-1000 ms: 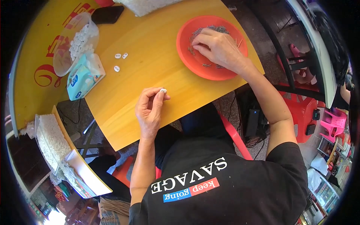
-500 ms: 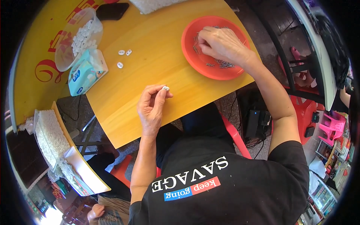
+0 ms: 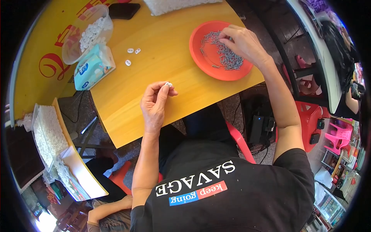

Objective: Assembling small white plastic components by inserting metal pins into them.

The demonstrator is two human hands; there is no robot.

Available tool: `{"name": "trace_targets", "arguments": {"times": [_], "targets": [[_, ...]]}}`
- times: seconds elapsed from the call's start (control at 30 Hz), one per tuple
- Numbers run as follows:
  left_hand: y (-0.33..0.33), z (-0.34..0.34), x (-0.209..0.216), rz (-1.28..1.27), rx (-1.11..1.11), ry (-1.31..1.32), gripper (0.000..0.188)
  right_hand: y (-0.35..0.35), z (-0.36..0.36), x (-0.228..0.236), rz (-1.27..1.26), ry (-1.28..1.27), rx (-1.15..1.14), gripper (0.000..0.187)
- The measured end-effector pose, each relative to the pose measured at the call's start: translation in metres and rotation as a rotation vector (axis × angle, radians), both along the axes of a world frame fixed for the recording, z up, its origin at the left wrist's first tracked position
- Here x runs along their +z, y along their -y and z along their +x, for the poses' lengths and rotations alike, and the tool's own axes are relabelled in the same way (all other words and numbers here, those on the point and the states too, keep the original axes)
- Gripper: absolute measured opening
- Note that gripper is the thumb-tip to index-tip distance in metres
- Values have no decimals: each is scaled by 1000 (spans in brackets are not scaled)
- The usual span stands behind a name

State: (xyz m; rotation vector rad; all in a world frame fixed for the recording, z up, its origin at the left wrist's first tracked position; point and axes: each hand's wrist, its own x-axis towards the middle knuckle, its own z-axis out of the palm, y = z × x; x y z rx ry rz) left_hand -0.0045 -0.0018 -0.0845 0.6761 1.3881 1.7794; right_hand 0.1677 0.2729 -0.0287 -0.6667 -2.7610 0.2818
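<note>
Between the thumb and fingertips of my left hand [image 3: 154, 103] is a small white plastic piece [image 3: 168, 84], held over the table's near side. My right hand [image 3: 245, 43] is at the right of a round red bowl [image 3: 198, 58], its thumb and fingers pinched together. Many small grey screws [image 3: 231, 61] lie in that bowl, under and beside my fingertips. Whether a screw is in the pinch is too small to make out. Three loose oval white pieces [image 3: 128, 62] with dark holes rest on the table, ahead and to the left of my left hand.
A clear tub [image 3: 69, 54] of white pieces stands at the table's left, behind a turquoise tissue pack [image 3: 92, 69]. A dark phone [image 3: 124, 11] and a bag of white pieces [image 3: 174, 4] lie along the far edge. Another person's arm [image 3: 110, 208] shows at lower left.
My right hand has shifted right and drawn back from the bowl's middle, uncovering more screws. My left hand keeps hold of the white piece. The view has shifted slightly.
</note>
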Motion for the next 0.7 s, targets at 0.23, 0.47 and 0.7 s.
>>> {"name": "trace_targets", "arguments": {"times": [0.23,0.47,0.7], "targets": [[0,0,0,1,-6,2,14,6,-2,-1,-54,65,53,12],[0,0,0,7,-9,1,14,16,-21,-12,-49,-35,209,10],[1,0,-1,17,-27,14,14,6,-31,-20,10,59,255,9]]}}
